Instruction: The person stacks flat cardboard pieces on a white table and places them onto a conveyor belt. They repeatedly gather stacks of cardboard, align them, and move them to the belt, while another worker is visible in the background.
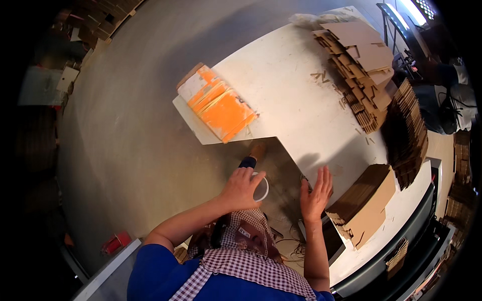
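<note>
Operator: Below the notch in the white table (281, 80), what does the left hand (241, 188) hold?

Technician: A white roll of tape (260, 186). Fingers are curled over the roll's near side, clamped on it. The roll projects to the right of the knuckles, over the grey floor (130, 125).

Operator: State of the right hand (316, 193)?

Technician: Flat and spread, fingers apart and pointing away from the body, holding nothing. It sits at the table edge; whether the palm touches the surface cannot be told.

Operator: Items near the right hand?

Technician: Just to its right lies a stack of flat brown cardboard blanks (366, 203), on the table. Farther beyond the fingertips, a taller pile of die-cut cardboard pieces (364, 65) fans out, with small cardboard scraps (321, 76) scattered beside it.

Operator: Items near the left hand?

Technician: Well beyond it, on the table's projecting corner, rests a bundle of orange-and-white sheets (218, 103). Below the hand, a checked apron (246, 256) covers the torso.
</note>
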`<control>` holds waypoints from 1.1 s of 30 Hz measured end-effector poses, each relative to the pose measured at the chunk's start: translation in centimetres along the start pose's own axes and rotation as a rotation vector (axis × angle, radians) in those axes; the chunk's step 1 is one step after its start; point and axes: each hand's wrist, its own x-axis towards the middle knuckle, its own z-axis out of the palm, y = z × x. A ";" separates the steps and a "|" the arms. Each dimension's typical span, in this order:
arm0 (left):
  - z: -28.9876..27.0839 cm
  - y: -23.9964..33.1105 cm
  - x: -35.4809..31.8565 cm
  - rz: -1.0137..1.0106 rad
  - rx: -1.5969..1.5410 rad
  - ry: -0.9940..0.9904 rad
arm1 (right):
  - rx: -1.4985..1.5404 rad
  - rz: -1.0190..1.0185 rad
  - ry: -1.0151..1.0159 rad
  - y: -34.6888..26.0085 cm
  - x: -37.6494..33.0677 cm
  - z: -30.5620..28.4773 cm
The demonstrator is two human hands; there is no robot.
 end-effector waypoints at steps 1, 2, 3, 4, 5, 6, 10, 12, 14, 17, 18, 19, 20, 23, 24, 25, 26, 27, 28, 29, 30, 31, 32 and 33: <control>1.9 -2.4 -0.5 -0.105 0.009 -0.022 | -0.064 -0.009 0.013 1.0 0.0 1.2; 3.8 -4.9 -1.3 -0.217 0.014 -0.047 | -0.127 -0.022 0.021 1.8 0.1 2.2; 5.9 -7.8 -2.2 -0.287 0.056 -0.023 | -0.202 -0.042 0.018 2.2 0.0 2.9; 8.4 -10.9 -2.8 -0.358 0.097 0.005 | -0.278 -0.068 0.022 2.7 -0.3 3.4; 10.7 -14.3 -3.4 -0.428 0.133 0.034 | -0.299 -0.111 0.038 2.9 -0.6 3.8; 12.7 -17.3 -4.1 -0.478 0.153 0.090 | -0.323 -0.136 0.033 2.7 -0.4 3.9; 17.1 -28.0 -4.3 -0.676 0.152 0.210 | -0.383 -0.192 0.059 2.1 -0.7 4.2; 18.2 -32.6 -3.8 -0.795 0.137 0.232 | -0.414 -0.212 0.037 2.4 -0.8 4.7; 19.9 -37.3 -2.9 -0.885 0.112 0.227 | -0.476 -0.196 0.024 2.9 -0.9 5.3; 22.8 -44.2 -1.5 -1.044 -0.032 0.231 | -0.464 -0.183 0.012 2.5 -0.6 5.7; 23.4 -46.3 0.2 -1.069 -0.094 0.228 | -0.474 -0.173 0.012 2.6 -1.1 5.7; 24.1 -48.2 1.2 -1.084 -0.107 0.231 | -0.489 -0.169 -0.001 2.5 -0.9 5.9; 24.6 -49.8 2.0 -1.097 -0.115 0.227 | -0.498 -0.157 -0.016 2.1 -0.5 6.3; 26.1 -53.5 4.3 -1.037 -0.084 0.142 | -0.533 -0.099 -0.057 0.9 0.5 7.9; 26.6 -54.3 5.2 -0.996 -0.065 0.105 | -0.544 -0.079 -0.068 0.6 0.8 8.1; 27.4 -54.9 6.1 -0.968 -0.084 0.104 | -0.556 -0.061 -0.077 0.4 1.0 8.2; 28.2 -55.1 7.0 -0.937 -0.104 0.105 | -0.571 -0.046 -0.086 0.2 1.2 8.4; 29.1 -55.1 8.0 -0.904 -0.124 0.106 | -0.582 -0.029 -0.101 0.0 1.3 8.4; 30.5 -55.1 9.1 -0.915 -0.143 0.121 | -0.586 -0.018 -0.105 0.0 1.5 8.4; 32.0 -55.1 10.3 -0.923 -0.163 0.138 | -0.591 -0.007 -0.113 0.0 1.7 8.6; 33.4 -55.2 11.7 -0.930 -0.184 0.155 | -0.602 0.007 -0.122 -0.1 1.7 8.3; 32.5 -54.8 13.4 -0.933 -0.249 0.073 | -0.608 0.026 -0.121 0.1 1.3 8.3; 34.7 -55.2 14.3 -0.949 -0.260 0.138 | -0.606 0.037 -0.128 0.1 1.6 8.3; 36.8 -55.8 14.7 -0.967 -0.272 0.205 | -0.604 0.045 -0.137 0.2 1.9 8.2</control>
